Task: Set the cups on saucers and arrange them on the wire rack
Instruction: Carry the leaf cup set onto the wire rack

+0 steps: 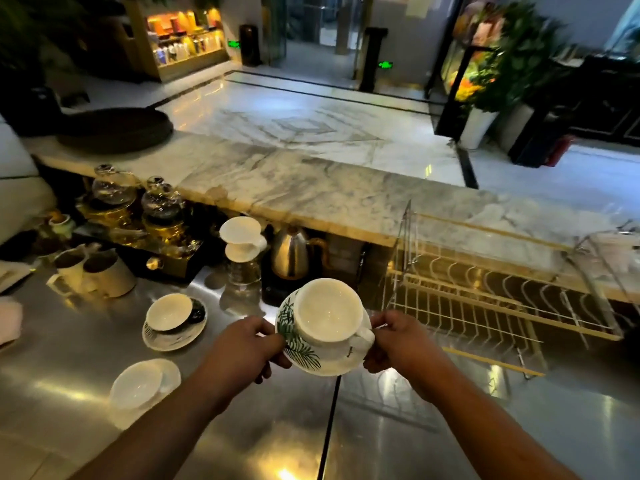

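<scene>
While both hands pinch its rim at centre frame, a leaf-print saucer (304, 355) carries a white cup (329, 311) above the steel counter (69, 341).

Left hand (247, 342) and right hand (398, 341) have fingers closed on opposite edges; wire rack (485, 292) stands at right; no legible writing.

Underside of saucer (311, 358) hidden; fingertips of left hand (247, 344) tucked beneath its rim. Right hand (398, 341) fingertips masked by cup (329, 317) handle. Wire rack (485, 292) cut off at right edge (far end blurred, contents there unreadable). Second cup (168, 311) covers most of its saucer's pattern. Shelf items (187, 39) at top left too small and blurred to identify. Both forearms cropped by bottom edge.
</scene>
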`<state>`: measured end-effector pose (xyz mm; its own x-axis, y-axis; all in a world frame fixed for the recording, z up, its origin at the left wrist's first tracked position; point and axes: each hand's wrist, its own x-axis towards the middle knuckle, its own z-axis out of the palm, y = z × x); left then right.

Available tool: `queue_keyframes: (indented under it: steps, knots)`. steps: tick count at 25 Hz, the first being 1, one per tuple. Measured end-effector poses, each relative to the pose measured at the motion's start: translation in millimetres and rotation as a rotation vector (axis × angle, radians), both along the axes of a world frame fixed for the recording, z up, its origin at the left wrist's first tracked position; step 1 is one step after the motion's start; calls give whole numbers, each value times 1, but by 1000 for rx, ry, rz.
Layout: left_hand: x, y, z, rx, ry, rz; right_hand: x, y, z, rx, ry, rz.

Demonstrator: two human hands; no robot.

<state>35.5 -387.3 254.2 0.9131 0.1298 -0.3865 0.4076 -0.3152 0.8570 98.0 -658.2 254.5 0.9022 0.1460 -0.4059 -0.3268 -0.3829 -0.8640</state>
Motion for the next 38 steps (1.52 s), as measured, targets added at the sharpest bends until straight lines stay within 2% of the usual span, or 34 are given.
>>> queue_keyframes:
  steps: [10, 18, 27, 38]
  knots:
    - [68, -103, 64, -88, -85, -278, -16, -109, 82, 23, -72, -283]
    - [118, -215, 75, -164, -88, -311, 15, -217, 102, 5, -91, -346]
    - [160, -315, 65, 6, -142, -182, 92, -312, 74, -25, -63, -287]
    - [221, -336, 46, 170, -99, -180, 165, -322, 45, -99, -16, -275]
